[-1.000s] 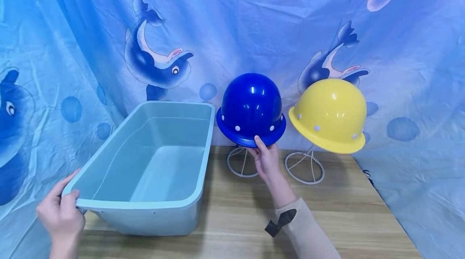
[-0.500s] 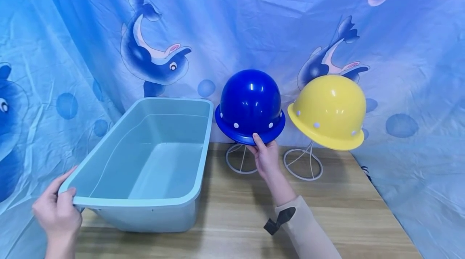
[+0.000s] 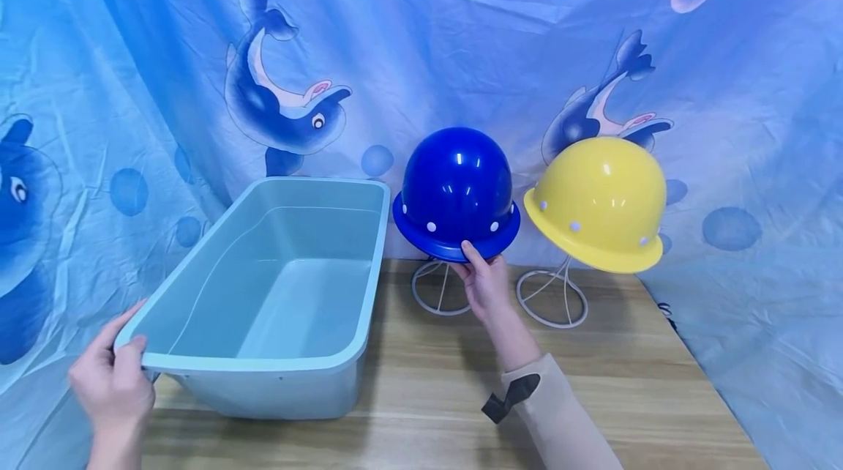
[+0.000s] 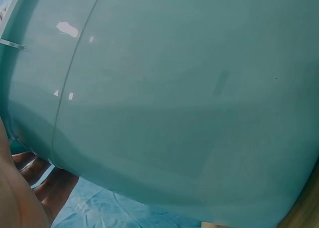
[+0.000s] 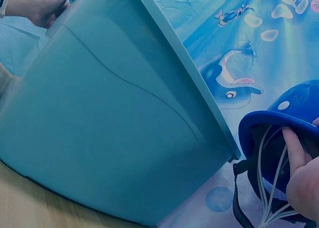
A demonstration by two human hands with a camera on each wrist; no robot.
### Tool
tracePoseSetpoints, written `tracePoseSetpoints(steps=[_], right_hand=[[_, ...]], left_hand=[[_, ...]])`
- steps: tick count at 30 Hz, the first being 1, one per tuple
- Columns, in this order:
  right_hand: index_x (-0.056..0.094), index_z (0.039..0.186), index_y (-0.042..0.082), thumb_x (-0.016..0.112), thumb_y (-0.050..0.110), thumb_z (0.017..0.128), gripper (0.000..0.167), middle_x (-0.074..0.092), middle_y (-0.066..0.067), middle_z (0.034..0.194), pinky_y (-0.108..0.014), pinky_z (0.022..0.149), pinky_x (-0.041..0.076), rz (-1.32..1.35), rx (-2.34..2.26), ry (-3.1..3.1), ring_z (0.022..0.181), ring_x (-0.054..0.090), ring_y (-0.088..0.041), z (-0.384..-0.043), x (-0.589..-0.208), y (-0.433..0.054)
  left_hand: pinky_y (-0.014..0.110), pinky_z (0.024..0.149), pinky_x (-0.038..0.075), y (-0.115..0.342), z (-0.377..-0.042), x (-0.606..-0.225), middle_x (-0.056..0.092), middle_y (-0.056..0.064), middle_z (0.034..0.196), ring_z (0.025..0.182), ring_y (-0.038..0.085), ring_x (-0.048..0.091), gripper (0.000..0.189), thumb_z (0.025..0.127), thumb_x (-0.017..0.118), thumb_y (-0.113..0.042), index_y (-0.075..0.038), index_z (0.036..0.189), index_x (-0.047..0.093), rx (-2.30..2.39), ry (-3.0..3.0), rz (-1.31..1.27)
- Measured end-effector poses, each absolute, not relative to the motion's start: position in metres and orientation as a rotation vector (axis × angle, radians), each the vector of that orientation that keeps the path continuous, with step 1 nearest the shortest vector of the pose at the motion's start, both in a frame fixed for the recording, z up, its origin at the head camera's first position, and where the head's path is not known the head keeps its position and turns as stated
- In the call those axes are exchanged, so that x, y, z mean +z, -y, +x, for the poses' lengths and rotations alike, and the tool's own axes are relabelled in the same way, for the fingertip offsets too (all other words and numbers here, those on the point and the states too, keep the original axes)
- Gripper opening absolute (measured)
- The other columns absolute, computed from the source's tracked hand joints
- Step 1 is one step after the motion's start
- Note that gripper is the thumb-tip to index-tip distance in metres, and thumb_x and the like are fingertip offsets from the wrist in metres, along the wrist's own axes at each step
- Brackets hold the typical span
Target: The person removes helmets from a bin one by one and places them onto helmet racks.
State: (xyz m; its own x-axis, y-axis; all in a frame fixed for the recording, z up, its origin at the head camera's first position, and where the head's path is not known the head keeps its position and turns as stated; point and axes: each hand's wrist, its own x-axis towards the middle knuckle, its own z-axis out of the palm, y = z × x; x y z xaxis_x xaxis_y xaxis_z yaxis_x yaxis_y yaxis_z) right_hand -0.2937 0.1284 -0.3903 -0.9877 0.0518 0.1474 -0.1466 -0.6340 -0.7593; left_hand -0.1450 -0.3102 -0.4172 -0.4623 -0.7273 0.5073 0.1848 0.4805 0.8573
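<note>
On the left of the head view stands a deep light-blue plastic tub [image 3: 250, 363], its front left corner held by my left hand [image 3: 113, 381] with the thumb over the rim. The left wrist view shows fingers against the tub's outer wall [image 4: 164, 113]. A glossy blue hard hat [image 3: 456, 184] sits on a white wire stand [image 3: 443, 309]; my right hand [image 3: 489, 290] pinches its front brim, thumb on top. From the right wrist view, a finger reaches under the brim beside the stand's wires, and a black strap [image 5: 237, 193] hangs from the hat. The inside stays mostly hidden.
Right of the blue hat, a yellow hard hat [image 3: 599, 203] rests tilted on a second wire stand [image 3: 552, 322]. Everything stands on a wood-grain table [image 3: 632, 397]. A blue curtain [image 3: 421, 31] printed with dolphins hangs close behind and along both sides.
</note>
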Motion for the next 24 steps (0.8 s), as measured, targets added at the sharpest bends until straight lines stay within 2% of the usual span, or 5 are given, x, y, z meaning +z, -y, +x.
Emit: tracePoseSetpoints(steps=[9, 13, 16, 19, 24], right_hand=[[0.041, 0.148, 0.008, 0.056, 0.006, 0.105, 0.046, 0.075, 0.001, 0.117, -0.027, 0.088, 0.062, 0.186, 2.815, 1.282, 0.098, 0.079, -0.012, -0.293, -0.389, -0.134], [0.037, 0.155, 0.010, 0.056, 0.007, 0.106, 0.053, 0.074, 0.002, 0.120, -0.027, 0.090, 0.062, 0.218, 2.794, 1.346, 0.101, 0.079, -0.012, -0.295, -0.387, -0.136], [0.033, 0.159, 0.007, 0.054, 0.007, 0.106, 0.057, 0.074, 0.004, 0.121, -0.027, 0.095, 0.061, 0.255, 2.777, 1.450, 0.105, 0.077, -0.011, -0.293, -0.384, -0.145], [0.034, 0.158, -0.003, 0.054, 0.007, 0.106, 0.056, 0.076, 0.003, 0.117, -0.030, 0.100, 0.059, 0.320, 2.705, 1.689, 0.107, 0.077, -0.011, -0.286, -0.384, -0.166], [0.048, 0.145, -0.014, 0.060, 0.006, 0.106, 0.046, 0.072, -0.023, 0.130, -0.036, 0.103, 0.058, 0.589, 2.230, 2.231, 0.114, 0.075, -0.012, -0.266, -0.383, -0.216]], left_hand=[[0.006, 0.052, 0.035, 0.318, -0.135, -0.400, 0.056, -0.038, 0.063, 0.052, -0.021, 0.045, 0.044, 0.096, 0.066, -0.013, -0.024, 0.137, 0.075, -1.080, 1.956, 0.473], [-0.003, 0.080, 0.033, 0.314, -0.132, -0.384, 0.056, -0.053, 0.106, 0.089, -0.030, 0.051, 0.049, 0.094, 0.071, -0.022, -0.026, 0.143, 0.070, -0.911, 2.019, 0.469], [0.023, 0.093, 0.047, 0.303, -0.130, -0.371, 0.070, -0.025, 0.132, 0.113, 0.007, 0.069, 0.056, 0.090, 0.072, -0.027, -0.025, 0.146, 0.068, -0.745, 2.093, 0.427], [0.061, 0.094, 0.042, 0.290, -0.129, -0.359, 0.071, 0.012, 0.141, 0.122, 0.051, 0.060, 0.062, 0.084, 0.074, -0.029, -0.020, 0.146, 0.068, -0.639, 2.146, 0.298], [0.070, 0.087, 0.041, 0.279, -0.127, -0.342, 0.070, 0.028, 0.133, 0.120, 0.053, 0.059, 0.062, 0.085, 0.075, -0.027, -0.019, 0.146, 0.067, -0.570, 2.217, 0.084]])
